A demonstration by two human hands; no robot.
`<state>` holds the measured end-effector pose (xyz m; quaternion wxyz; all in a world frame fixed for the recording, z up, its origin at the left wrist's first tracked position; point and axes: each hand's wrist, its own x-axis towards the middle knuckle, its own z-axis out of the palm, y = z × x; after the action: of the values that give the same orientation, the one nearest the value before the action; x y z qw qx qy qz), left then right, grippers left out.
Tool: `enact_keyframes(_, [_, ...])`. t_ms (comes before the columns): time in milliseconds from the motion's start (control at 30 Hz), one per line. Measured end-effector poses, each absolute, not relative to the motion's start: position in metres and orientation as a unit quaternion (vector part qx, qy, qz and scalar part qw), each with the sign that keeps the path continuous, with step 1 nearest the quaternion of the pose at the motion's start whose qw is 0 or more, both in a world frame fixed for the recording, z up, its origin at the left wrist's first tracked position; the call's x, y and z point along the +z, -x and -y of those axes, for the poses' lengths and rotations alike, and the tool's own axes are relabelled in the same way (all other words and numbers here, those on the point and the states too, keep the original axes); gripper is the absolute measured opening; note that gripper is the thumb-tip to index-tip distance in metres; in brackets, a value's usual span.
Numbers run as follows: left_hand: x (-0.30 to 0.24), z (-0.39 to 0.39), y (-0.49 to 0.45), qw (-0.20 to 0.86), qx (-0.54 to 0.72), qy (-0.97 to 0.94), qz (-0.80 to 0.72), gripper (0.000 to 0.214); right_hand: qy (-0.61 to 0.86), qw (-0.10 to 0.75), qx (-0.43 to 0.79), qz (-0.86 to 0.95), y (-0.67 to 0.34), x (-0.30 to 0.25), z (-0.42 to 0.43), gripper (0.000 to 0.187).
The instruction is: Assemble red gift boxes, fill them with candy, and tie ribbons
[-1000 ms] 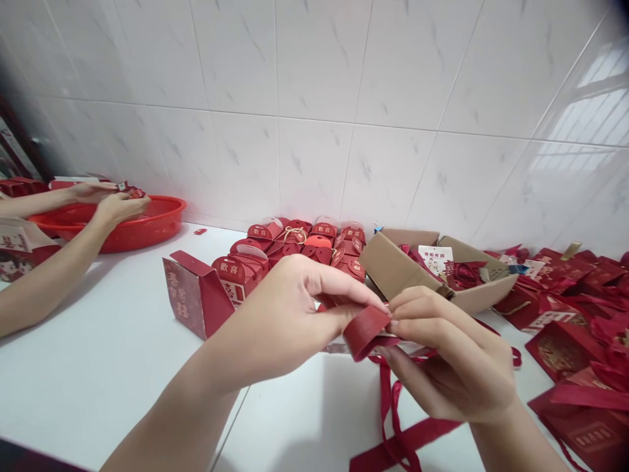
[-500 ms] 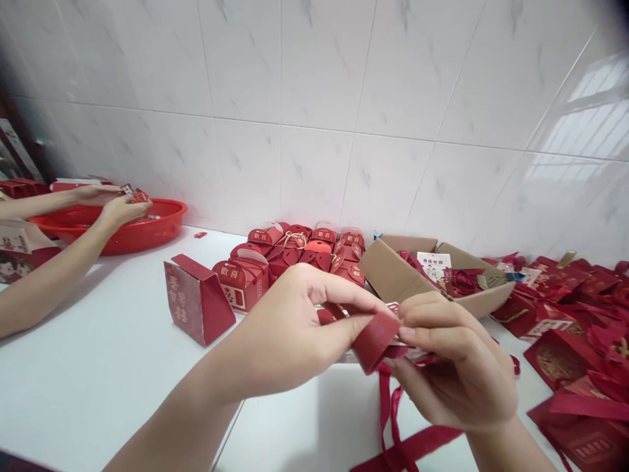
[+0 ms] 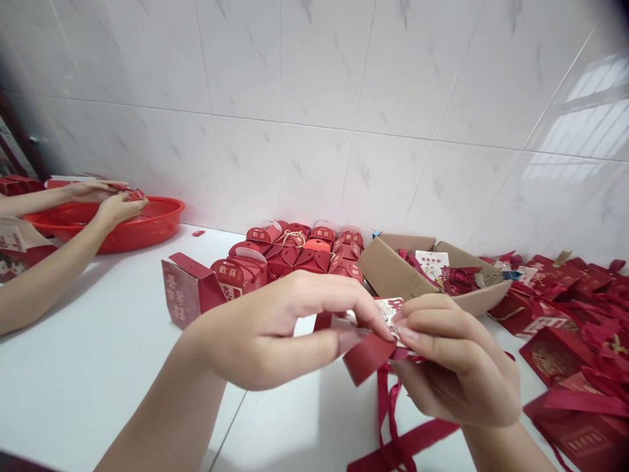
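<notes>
Between my hands is a small red paper gift box (image 3: 369, 357), one red flap of it turned toward me. My left hand (image 3: 289, 334) grips the box's left side, thumb under and fingers over its top. A white printed card (image 3: 390, 308) lies against the box, and my right hand (image 3: 455, 357) pinches card and box edge together at the right. Below hangs a dark red ribbon (image 3: 386, 400), its lower part crossing the white table. The fingers hide much of the box.
Several finished-looking red boxes (image 3: 295, 252) stand by the wall, with a tent-shaped red box (image 3: 191, 288) nearer. An open cardboard carton (image 3: 398, 269) holds cards and ribbons. Ribboned red boxes (image 3: 565, 354) crowd the right. At left, another person's hands (image 3: 115, 203) work over a red basin (image 3: 162, 226).
My left hand has shifted slightly left and flattened over the box. The red flap has tilted lower, and more of the white card shows.
</notes>
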<state>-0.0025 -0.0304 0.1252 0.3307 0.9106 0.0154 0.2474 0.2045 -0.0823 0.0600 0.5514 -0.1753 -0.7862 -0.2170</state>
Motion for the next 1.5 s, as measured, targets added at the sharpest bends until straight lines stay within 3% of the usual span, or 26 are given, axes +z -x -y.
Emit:
enact_keyframes(100, [0.121, 0.029, 0.001, 0.296, 0.27, -0.916, 0.002, 0.041, 0.191, 0.542, -0.234, 0.784, -0.206, 0.058, 0.083, 0.026])
enact_keyframes(267, [0.106, 0.019, -0.011, 0.237, 0.355, -0.904, 0.019, 0.024, 0.202, 0.543, -0.259, 0.773, -0.207, 0.06, 0.079, 0.029])
enact_keyframes(433, [0.098, 0.009, -0.022, 0.178, 0.42, -0.89, 0.01, 0.022, 0.261, 0.55, -0.238, 0.757, -0.204, 0.064, 0.074, 0.027])
enact_keyframes(1500, [0.095, 0.008, -0.023, 0.139, 0.415, -0.899, 0.008, 0.035, 0.287, 0.552, -0.207, 0.755, -0.205, 0.06, 0.071, 0.022])
